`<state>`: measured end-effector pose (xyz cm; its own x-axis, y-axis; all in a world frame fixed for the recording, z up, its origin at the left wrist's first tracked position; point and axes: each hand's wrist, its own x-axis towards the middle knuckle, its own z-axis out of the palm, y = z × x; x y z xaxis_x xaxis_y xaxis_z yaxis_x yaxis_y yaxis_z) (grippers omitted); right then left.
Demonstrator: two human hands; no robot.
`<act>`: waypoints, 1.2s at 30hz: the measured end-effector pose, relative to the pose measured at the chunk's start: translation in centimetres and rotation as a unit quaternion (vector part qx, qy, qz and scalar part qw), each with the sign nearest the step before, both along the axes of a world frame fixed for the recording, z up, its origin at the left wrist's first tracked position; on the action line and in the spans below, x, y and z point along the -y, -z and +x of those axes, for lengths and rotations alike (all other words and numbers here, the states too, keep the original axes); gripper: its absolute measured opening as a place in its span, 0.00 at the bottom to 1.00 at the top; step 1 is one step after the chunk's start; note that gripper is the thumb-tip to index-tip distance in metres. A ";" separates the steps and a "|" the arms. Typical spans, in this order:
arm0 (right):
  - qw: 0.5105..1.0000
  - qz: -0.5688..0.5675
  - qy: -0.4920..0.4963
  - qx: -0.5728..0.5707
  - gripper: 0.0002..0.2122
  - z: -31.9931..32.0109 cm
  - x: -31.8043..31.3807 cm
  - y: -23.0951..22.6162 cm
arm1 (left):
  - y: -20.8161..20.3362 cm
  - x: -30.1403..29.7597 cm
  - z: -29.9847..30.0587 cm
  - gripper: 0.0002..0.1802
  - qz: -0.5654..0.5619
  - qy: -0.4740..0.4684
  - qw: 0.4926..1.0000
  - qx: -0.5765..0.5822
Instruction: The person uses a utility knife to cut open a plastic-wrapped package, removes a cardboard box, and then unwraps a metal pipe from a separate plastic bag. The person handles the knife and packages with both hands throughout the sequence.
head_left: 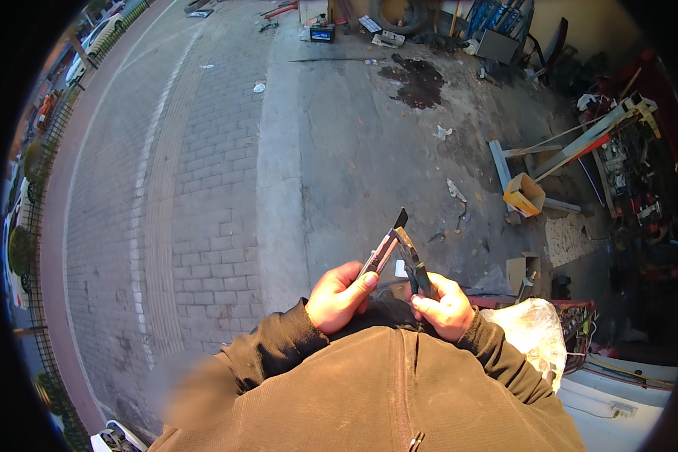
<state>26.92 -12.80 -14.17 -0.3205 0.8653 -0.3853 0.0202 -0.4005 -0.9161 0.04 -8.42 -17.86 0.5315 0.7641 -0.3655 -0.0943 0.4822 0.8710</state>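
In front of my chest, my left hand (342,298) is closed around a utility knife (380,255). Its dark blade (401,218) sticks out of the upper end, pointing up and slightly right. My right hand (445,307) grips a pair of pliers (409,252) by the dark handles, with the jaws pointing up. The tips of the jaws meet the knife near the base of the blade; whether they clamp it, I cannot tell. Both tools lean toward each other, like an upturned V.
At the right stand a metal frame with a slanted beam (580,156) and an open cardboard box (525,195). A clear plastic bag (533,331) lies beside my right forearm. A dark stain (418,81) marks the floor ahead, near a battery (322,33). Brick paving (211,173) stretches left.
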 end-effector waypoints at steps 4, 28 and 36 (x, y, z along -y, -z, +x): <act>0.998 0.015 0.030 0.052 0.06 -0.3 -0.2 0.0 | -0.3 0.3 0.0 0.20 0.026 -0.027 0.999 -0.030; 0.974 0.130 -0.172 0.064 0.09 -9.5 -7.1 0.9 | -2.3 6.8 -8.9 0.21 0.021 -0.278 0.960 -0.029; 0.926 0.267 -0.236 0.122 0.10 -10.7 -6.6 -2.2 | -2.7 6.8 -8.7 0.22 0.020 -0.297 0.954 -0.040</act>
<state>16.21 -6.23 -11.95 -0.6714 0.7392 -0.0526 0.3094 0.2151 -0.9263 -8.68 -15.23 -15.17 -0.0286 0.9358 -0.3515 -0.2732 0.3309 0.9032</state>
